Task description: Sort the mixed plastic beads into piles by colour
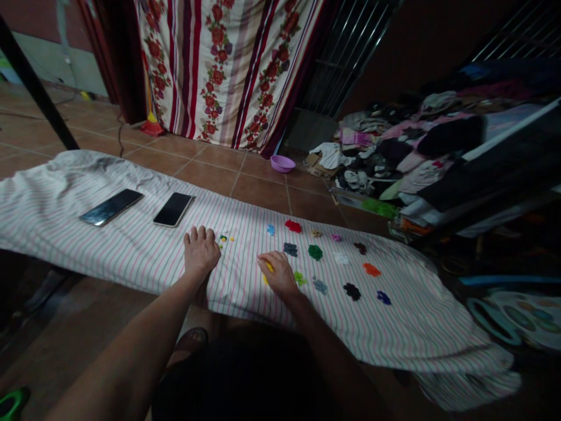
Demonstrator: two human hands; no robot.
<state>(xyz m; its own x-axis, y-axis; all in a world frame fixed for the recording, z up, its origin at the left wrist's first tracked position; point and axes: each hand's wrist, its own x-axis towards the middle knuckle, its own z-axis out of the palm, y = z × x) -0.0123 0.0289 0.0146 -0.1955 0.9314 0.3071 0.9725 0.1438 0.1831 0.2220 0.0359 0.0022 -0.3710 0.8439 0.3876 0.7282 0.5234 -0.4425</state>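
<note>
Yellow pieces (pixel 269 266) sit right under the fingers of the right hand (pixel 277 272); fingers curled over them, cannot tell if any piece is pinched. Just right of that grip: lime pieces (pixel 299 278); a bit beyond, dark gray pile (pixel 290 249) and green pile (pixel 315 252); farther off, red pile (pixel 293 225). Left of grip: left hand (pixel 201 252) palm down, fingers slightly spread, on striped cloth (pixel 245 292), small mixed pieces (pixel 224 238) beside its fingers. Past left hand, black-screened phone (pixel 174 209). Well beyond both hands, purple bowl (pixel 283 164) on floor.
</note>
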